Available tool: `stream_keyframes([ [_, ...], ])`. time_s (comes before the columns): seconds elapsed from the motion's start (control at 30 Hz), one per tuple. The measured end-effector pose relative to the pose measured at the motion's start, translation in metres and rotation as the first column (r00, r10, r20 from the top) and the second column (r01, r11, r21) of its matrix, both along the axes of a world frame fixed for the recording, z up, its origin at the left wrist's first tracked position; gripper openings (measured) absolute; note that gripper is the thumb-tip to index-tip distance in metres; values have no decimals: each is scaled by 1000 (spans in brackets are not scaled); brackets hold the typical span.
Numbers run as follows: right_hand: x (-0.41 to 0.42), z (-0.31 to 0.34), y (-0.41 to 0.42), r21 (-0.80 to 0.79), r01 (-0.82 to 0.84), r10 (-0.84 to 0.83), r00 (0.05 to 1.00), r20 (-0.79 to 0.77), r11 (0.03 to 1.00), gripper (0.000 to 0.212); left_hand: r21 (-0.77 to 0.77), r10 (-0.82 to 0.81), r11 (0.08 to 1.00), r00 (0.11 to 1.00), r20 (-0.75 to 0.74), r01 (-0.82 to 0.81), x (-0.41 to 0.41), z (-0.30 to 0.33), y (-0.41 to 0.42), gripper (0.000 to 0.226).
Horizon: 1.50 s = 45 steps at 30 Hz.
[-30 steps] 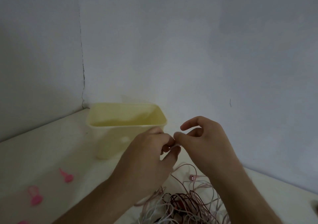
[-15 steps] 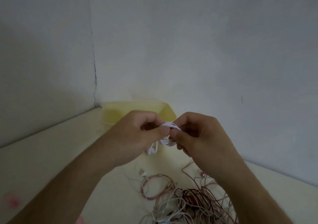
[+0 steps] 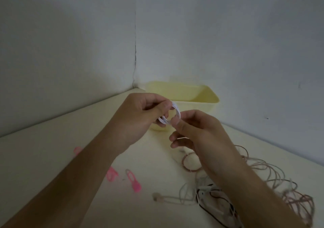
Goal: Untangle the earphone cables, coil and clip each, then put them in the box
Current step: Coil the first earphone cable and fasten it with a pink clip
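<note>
A small coil of white earphone cable (image 3: 176,111) hangs in the air in front of the pale yellow box (image 3: 208,98). My left hand (image 3: 145,115) grips the coil's left side with curled fingers. My right hand (image 3: 196,131) pinches the coil's right side between thumb and forefinger, and a white strand runs under its lower fingers. A tangle of pink, white and dark earphone cables (image 3: 254,184) lies on the table below my right forearm. Pink clips (image 3: 134,181) lie on the table under my left forearm.
The cream table (image 3: 52,149) sits in a corner between two grey walls. The box stands near that corner. A cable end with a plug (image 3: 157,197) lies at the front centre. Another pink clip (image 3: 77,150) shows beside my left forearm.
The view has swung left, so the box now appears to the right of the hands. Both hands have kept hold of the white coil, which now shows as an open ring between them.
</note>
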State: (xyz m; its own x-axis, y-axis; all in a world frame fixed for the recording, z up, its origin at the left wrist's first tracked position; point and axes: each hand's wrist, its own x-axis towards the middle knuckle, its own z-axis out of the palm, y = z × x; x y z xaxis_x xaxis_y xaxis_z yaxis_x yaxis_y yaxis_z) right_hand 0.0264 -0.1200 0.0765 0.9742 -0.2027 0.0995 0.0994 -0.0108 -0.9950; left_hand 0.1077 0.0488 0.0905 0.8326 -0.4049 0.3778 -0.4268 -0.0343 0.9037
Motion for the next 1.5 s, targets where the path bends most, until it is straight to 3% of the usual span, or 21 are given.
stream_keyframes([
  [0.07, -3, -9, 10, -302, -3, -24, 996, -83, 953, 19, 49, 70, 996, 997, 38, -71, 7, -2, 10, 14],
  [0.13, -11, -19, 25, -640, -102, 15, 990, -140, 761, 13, 110, 93, 989, 995, 44, -97, 11, -5, 17, 12],
  [0.17, -14, -26, 36, -733, -185, 62, 979, -192, 655, 17, 117, 92, 989, 995, 31, -96, 12, -7, 19, 12],
  [0.23, -18, -43, 56, -826, -298, 113, 954, -278, 478, 31, 95, 67, 993, 998, 1, -66, 15, -12, 19, 10],
  [0.3, -18, -57, 71, -906, -267, 106, 964, -246, 329, 37, 62, 47, 997, 999, -27, -46, 15, -17, 18, 12],
  [0.4, -16, -63, 76, -935, -229, 119, 972, -204, 272, 33, 22, 37, 999, 996, -81, -36, 15, -22, 19, 14],
  [0.5, -15, -58, 68, -913, -254, 134, 966, -221, 318, 16, -13, 18, 1000, 996, -84, -19, 13, -24, 18, 17],
  [0.7, -3, -21, 21, -742, -6, -58, 996, -60, 670, 11, -57, 44, 997, 999, -6, -44, 13, -29, 12, 17],
  [0.87, -10, 8, -18, -409, 127, -140, 990, -2, 904, 9, -18, 17, 1000, 1000, -17, -17, 11, -37, 2, 23],
  [0.97, -14, 12, -25, -320, 134, -134, 991, 24, 938, 10, 7, -45, 999, 998, -43, 45, -1, -42, -10, 21],
  [1.1, -15, 6, -28, -349, 132, -128, 991, 35, 928, 12, -9, -136, 991, 989, -52, 136, -14, -47, -23, 18],
  [1.5, -12, 0, -35, -303, 89, -82, 996, 34, 949, 12, 5, -142, 990, 989, -37, 142, -19, -49, -26, 25],
])
